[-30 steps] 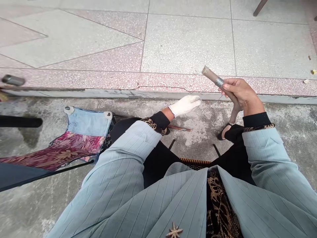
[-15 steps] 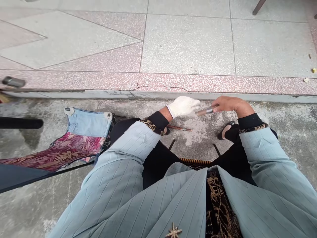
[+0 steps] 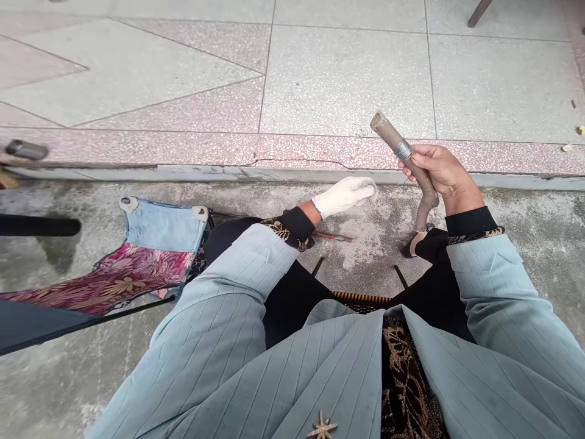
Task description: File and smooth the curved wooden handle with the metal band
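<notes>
Right hand [image 3: 441,171] clamped on a wire-bound stick [image 3: 387,131], gloved left hand [image 3: 345,195] apart from it

Nearest are the pale blue jacket [image 3: 320,360] and the woven seat edge [image 3: 361,297] between the knees. A patterned fabric chair [image 3: 137,268] stands to the left. Beyond the seat, a thin reddish stick [image 3: 336,236] lies on the concrete [image 3: 365,262], near the left sleeve.

The left hand is above the concrete, its gloved fingers curled together; whether they pinch anything is too unclear to tell. To its right, the bare right hand grips the wire-bound stick just below the silvery coil [image 3: 403,150]. The stick tilts, its cut end far and left, its crooked end near and right, by the shoe [image 3: 414,244].

For good control, a firm hold below the coil should steady the stick without dragging the turns out of line. The crooked part could twist in a loose pinch, so the palm should back up the fingers.

Farther off lie the step's pink border [image 3: 183,144], with a metal-looking cylinder [image 3: 27,149] at far left, and pale tiles [image 3: 347,79].
</notes>
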`<state>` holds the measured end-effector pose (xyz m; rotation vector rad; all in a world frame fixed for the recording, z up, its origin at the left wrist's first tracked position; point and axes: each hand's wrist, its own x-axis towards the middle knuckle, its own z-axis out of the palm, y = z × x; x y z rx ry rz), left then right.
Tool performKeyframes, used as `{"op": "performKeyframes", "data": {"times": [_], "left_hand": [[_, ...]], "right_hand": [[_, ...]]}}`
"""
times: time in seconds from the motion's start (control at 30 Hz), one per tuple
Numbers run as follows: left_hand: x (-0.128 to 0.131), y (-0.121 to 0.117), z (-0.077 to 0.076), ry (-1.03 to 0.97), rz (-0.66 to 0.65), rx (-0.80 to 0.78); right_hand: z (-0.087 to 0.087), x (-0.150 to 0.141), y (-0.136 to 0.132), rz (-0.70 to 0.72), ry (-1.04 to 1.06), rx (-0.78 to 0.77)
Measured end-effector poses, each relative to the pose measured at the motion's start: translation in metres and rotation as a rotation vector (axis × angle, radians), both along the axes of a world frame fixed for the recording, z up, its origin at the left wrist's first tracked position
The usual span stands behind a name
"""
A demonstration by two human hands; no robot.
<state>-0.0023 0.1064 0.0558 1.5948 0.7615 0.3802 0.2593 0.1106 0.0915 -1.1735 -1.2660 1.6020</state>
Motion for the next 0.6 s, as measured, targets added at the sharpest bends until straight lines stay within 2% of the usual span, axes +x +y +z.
{"op": "performKeyframes", "data": {"times": [0.1, 0.23, 0.3, 0.37, 0.43, 0.5, 0.53, 0.6], "left_hand": [[0.004, -0.002, -0.001, 0.11, 0.018, 0.07], [0.008, -0.001, -0.009, 0.322, 0.013, 0.325], [0.009, -0.001, -0.013, 0.46, 0.013, 0.48], [0.01, -0.003, -0.015, 0.615, 0.006, 0.637], [0.009, -0.005, -0.016, 0.735, -0.024, 0.769], [0.007, -0.007, -0.015, 0.796, -0.064, 0.851], [0.006, -0.007, -0.015, 0.809, -0.08, 0.877], [0.004, -0.007, -0.015, 0.812, -0.098, 0.914]], "right_hand": [[-0.006, -0.002, 0.004, -0.109, -0.045, -0.017], [-0.005, -0.003, 0.006, -0.208, -0.21, -0.001], [-0.004, -0.005, 0.006, -0.222, -0.358, -0.004], [-0.005, -0.007, 0.007, -0.204, -0.6, -0.015], [-0.007, -0.01, 0.008, -0.106, -0.921, -0.007], [-0.01, -0.013, 0.01, 0.1, -1.212, 0.001], [-0.011, -0.014, 0.011, 0.229, -1.305, -0.004], [-0.012, -0.015, 0.011, 0.48, -1.366, -0.041]]}}
